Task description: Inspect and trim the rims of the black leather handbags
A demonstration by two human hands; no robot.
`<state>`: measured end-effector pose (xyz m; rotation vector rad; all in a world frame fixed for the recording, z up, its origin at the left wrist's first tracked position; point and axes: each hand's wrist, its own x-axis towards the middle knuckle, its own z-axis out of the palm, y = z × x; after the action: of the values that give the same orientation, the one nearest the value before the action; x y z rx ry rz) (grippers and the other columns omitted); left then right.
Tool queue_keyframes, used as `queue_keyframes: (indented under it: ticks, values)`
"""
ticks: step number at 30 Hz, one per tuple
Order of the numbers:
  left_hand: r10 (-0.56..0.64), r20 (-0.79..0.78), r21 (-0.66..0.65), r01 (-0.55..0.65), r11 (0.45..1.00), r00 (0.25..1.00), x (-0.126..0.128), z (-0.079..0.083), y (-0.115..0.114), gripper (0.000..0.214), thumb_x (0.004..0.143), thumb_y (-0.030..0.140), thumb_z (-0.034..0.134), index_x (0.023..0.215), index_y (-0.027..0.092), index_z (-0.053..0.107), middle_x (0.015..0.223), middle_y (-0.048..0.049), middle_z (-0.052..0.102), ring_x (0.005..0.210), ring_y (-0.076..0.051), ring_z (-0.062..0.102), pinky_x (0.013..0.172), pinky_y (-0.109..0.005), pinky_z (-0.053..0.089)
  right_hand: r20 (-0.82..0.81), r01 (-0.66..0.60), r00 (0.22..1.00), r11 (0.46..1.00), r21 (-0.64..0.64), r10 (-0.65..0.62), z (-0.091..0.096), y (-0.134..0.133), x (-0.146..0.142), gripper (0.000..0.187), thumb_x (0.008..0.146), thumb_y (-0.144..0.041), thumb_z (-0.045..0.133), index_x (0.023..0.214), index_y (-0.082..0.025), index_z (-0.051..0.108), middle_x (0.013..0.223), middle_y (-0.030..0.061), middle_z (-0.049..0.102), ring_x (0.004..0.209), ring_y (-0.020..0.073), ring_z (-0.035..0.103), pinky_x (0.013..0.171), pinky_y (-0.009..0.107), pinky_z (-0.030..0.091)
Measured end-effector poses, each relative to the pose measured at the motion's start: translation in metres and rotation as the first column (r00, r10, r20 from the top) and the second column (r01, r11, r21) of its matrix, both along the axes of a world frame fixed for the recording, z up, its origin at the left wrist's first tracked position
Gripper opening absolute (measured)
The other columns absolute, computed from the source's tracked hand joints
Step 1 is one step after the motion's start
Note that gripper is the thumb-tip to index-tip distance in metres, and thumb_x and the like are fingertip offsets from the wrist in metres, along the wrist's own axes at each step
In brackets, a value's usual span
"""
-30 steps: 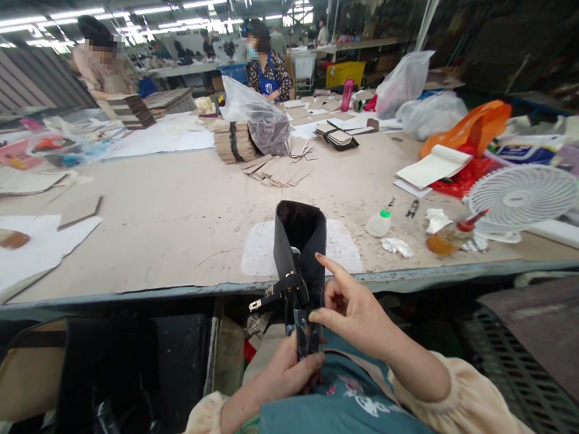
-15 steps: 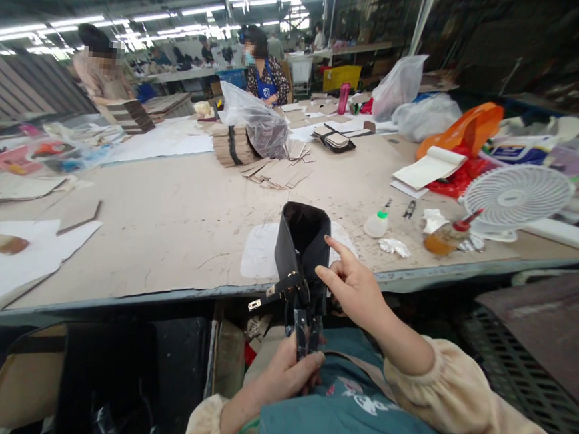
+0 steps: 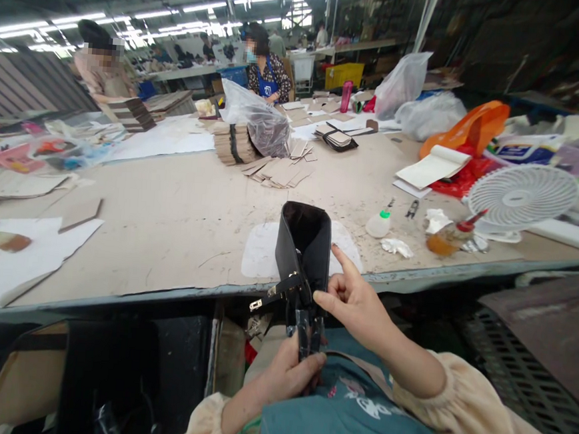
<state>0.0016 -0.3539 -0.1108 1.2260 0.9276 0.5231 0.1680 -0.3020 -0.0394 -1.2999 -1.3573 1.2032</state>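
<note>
A small black handbag with an open top stands at the table's front edge, its dark inside facing up. A strap with a gold-coloured metal clasp sticks out from its near left side. Close to my body, my left hand is closed around the bag's handles, which are wrapped in clear plastic. At the bag's right wall is my right hand, thumb over the near rim and index finger stretched along the outside, the other fingers curled. The wall lies between thumb and fingers.
On the table lie a white sheet under the bag, a green-capped bottle, an amber glue bottle, a white fan and a bundle of boards. Two co-workers are across the table. A crate stands at right.
My right index finger has slid from the bag's top rim down to the outside of its right wall. My left hand and the bag have barely moved.
</note>
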Motion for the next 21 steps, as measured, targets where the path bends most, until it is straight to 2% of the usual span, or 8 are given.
queue_keyframes:
  ticks: [3,6,13,17,19,21]
  values:
    - [-0.031,-0.007,0.003,0.031,1.0,1.0,0.0,0.001,0.001,0.034,0.083,0.041,0.049,0.103,0.013,0.045,0.055,0.0028,0.053,0.041,-0.007,0.044,0.038,-0.016,0.033,0.005,0.125,0.992,0.989,0.078,-0.126,-0.003,0.016,0.003,0.081,0.076,-0.036,0.059,0.141,-0.019,0.015,0.059,-0.0084,0.038,0.052,0.0088,0.037,0.05,0.022,0.035]
    - [-0.021,0.001,0.0,0.021,1.0,1.0,-0.001,0.001,0.0,0.036,0.083,0.042,0.048,0.103,0.013,0.044,0.053,0.0037,0.052,0.04,-0.007,0.044,0.038,-0.017,0.033,-0.016,0.152,0.988,0.983,0.098,-0.151,-0.005,0.023,0.001,0.077,0.077,-0.037,0.058,0.14,-0.018,0.018,0.059,-0.0084,0.038,0.053,0.0088,0.037,0.052,0.022,0.035]
    - [0.019,0.011,0.038,-0.019,0.999,1.0,0.0,-0.002,-0.002,0.037,0.08,0.043,0.052,0.1,0.013,0.045,0.057,0.003,0.053,0.044,-0.007,0.045,0.042,-0.018,0.036,-0.133,0.0,0.991,0.998,-0.063,-0.008,-0.006,-0.011,-0.013,0.078,0.077,-0.031,0.058,0.141,-0.022,0.015,0.06,-0.0088,0.034,0.051,0.0073,0.035,0.049,0.02,0.035]
    - [0.072,0.087,0.045,-0.076,0.996,0.994,0.002,-0.004,-0.001,0.039,0.079,0.049,0.051,0.093,0.014,0.047,0.057,0.0029,0.051,0.044,-0.007,0.045,0.043,-0.018,0.037,-0.161,-0.149,0.979,0.98,-0.129,0.128,-0.014,-0.029,-0.015,0.094,0.069,-0.02,0.066,0.142,-0.028,0.007,0.068,-0.0075,0.042,0.052,0.006,0.039,0.048,0.019,0.036]
    - [0.089,0.115,0.044,-0.094,0.995,0.989,0.001,-0.004,0.0,0.039,0.079,0.051,0.05,0.091,0.014,0.047,0.057,0.0025,0.051,0.044,-0.007,0.044,0.041,-0.018,0.036,-0.178,-0.211,0.966,0.968,-0.139,0.186,-0.02,-0.034,-0.012,0.1,0.066,-0.018,0.067,0.142,-0.029,0.003,0.075,-0.0052,0.048,0.053,0.0057,0.041,0.048,0.019,0.037]
    - [0.077,0.096,-0.001,-0.077,0.997,0.992,0.001,-0.003,0.0,0.038,0.08,0.049,0.05,0.093,0.014,0.046,0.056,0.0026,0.052,0.041,-0.006,0.043,0.038,-0.016,0.034,-0.159,-0.176,0.974,0.981,-0.082,0.161,-0.025,-0.034,-0.006,0.088,0.072,-0.022,0.063,0.142,-0.028,0.01,0.079,-0.0029,0.049,0.054,0.0063,0.044,0.05,0.021,0.04]
